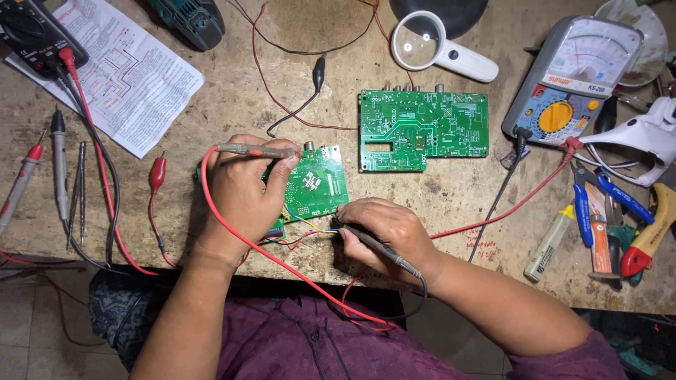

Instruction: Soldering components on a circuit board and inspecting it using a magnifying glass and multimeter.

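A: Head view, only one. Go.

B: Left hand (243,193) is closed round a red-leaded probe (255,149), gripped pen-style. The probe lies roughly level, its tip pointing right toward the top edge of the small green board (317,184).

A: Right?

B: Right hand (384,229) is closed on a black-leaded probe (380,248). Its shaft runs on a diagonal, tip up-left at the board's lower right corner, cable end trailing down-right past the wrist.

A: Board position?

B: On the worktop (451,193), directly between the two hands, tilted a little. The left hand overlaps its left edge and the right hand is just beside its bottom right corner. Can't tell whether either tip actually touches a pad.

A: Nearer hand?

B: Left, since it covers part of the board. The two probes come in from opposite corners, top and bottom right.

A: Surroundings?

B: A larger green board (422,130) lies up and right, apart from the small one. Analog meter (574,77) far right, magnifier (440,46) top centre, printed diagram sheet (127,77) top left, pliers and cutters (620,218) at the right edge, red clip lead (158,172) left of the left hand.
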